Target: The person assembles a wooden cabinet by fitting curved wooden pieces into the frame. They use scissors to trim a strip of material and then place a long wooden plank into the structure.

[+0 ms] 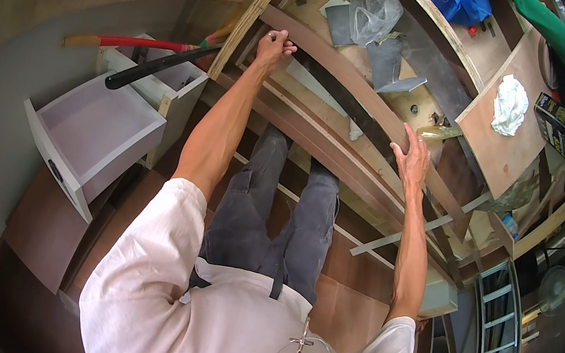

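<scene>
A long brown wooden board lies slantwise across the open wooden frame in front of me, from upper left to lower right. Near its far left end, my left hand has its fingers curled at the board's near edge. My right hand grips the board further to the right, its fingers over the top and its thumb on the near side. A dark gap runs beneath the board between my hands. Closer to me is a brown frame rail, with my legs beyond it partly hidden.
Left stand a pulled-out white drawer, a black handle and a red-and-wood handle. Beyond the board lie a clear plastic bag and grey sheets. A white crumpled cloth rests on plywood; a ladder is right.
</scene>
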Demonstrator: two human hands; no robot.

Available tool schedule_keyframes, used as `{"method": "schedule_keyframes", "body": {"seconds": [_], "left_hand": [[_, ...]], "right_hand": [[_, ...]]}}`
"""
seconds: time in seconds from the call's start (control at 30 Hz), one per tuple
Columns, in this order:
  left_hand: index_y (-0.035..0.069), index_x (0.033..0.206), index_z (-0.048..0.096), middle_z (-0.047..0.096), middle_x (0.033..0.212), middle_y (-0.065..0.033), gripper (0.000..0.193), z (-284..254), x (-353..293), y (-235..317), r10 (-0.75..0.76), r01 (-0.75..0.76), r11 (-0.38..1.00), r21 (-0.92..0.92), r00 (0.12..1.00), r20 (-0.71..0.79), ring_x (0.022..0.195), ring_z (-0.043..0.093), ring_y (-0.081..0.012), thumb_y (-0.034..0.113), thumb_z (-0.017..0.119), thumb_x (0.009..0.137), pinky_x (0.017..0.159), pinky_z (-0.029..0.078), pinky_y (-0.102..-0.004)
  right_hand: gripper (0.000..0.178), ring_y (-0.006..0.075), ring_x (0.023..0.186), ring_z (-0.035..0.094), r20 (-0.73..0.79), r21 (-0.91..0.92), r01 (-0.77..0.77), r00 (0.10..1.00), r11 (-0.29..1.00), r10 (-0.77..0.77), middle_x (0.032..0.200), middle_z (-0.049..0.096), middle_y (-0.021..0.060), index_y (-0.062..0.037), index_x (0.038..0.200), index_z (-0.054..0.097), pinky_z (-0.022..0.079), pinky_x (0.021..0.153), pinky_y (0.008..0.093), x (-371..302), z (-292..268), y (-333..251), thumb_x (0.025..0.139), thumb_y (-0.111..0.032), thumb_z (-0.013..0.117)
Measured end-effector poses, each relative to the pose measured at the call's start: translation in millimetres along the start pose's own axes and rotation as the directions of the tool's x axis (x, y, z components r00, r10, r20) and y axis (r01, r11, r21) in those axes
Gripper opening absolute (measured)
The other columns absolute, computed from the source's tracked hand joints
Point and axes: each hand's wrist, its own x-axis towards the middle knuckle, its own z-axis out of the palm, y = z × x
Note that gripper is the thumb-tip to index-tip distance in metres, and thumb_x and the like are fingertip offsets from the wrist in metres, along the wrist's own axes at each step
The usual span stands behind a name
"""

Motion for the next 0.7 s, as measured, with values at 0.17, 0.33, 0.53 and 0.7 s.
{"method": "schedule_keyframes", "body": {"seconds": [0.17,0.33,0.53,0.7], "left_hand": [[0.004,0.104,0.046,0.062,0.094,-0.0135,0.026,2.0,-0.1,6.2,-0.004,0.004,1.000,-0.022,1.000,-0.001,0.084,0.069,-0.0244,0.025,0.058,0.096,0.068,0.058,-0.0277],[0.001,0.107,0.044,0.061,0.097,-0.0179,0.025,-2.4,4.9,13.4,0.015,-0.016,0.999,-0.038,0.999,-0.045,0.087,0.069,-0.0279,0.020,0.057,0.097,0.069,0.060,-0.0297],[0.001,0.102,0.043,0.061,0.090,-0.0172,0.020,-3.7,4.1,18.6,0.010,-0.011,1.000,-0.027,0.999,-0.045,0.076,0.069,-0.0254,0.019,0.052,0.098,0.061,0.060,-0.0276],[0.001,0.101,0.043,0.061,0.091,-0.0179,0.020,-3.3,3.0,21.1,0.010,-0.010,1.000,-0.007,0.999,-0.048,0.078,0.069,-0.0269,0.019,0.052,0.098,0.063,0.060,-0.0287]], "right_hand": [[0.061,0.0329,0.112,0.055,0.018,0.018,-0.015,1.000,1.000,0.015,0.119,0.060,0.0136,-0.0176,0.132,0.054,0.042,0.096,0.0466,8.3,4.5,6.1,0.075,-0.021,0.077],[0.062,0.0325,0.114,0.055,0.065,0.066,-0.039,0.997,0.997,0.035,0.121,0.060,0.0122,-0.0170,0.131,0.054,0.040,0.098,0.0472,14.6,8.3,11.9,0.075,-0.021,0.077],[0.063,0.0327,0.116,0.054,0.095,0.084,-0.044,0.995,0.995,0.036,0.123,0.059,0.0124,-0.0176,0.132,0.053,0.040,0.098,0.0481,19.7,16.7,18.6,0.074,-0.021,0.078],[0.062,0.0338,0.117,0.053,0.101,0.086,-0.029,0.995,0.996,0.020,0.124,0.058,0.0133,-0.0180,0.132,0.052,0.040,0.098,0.0492,23.0,24.9,24.1,0.075,-0.022,0.077]]}}
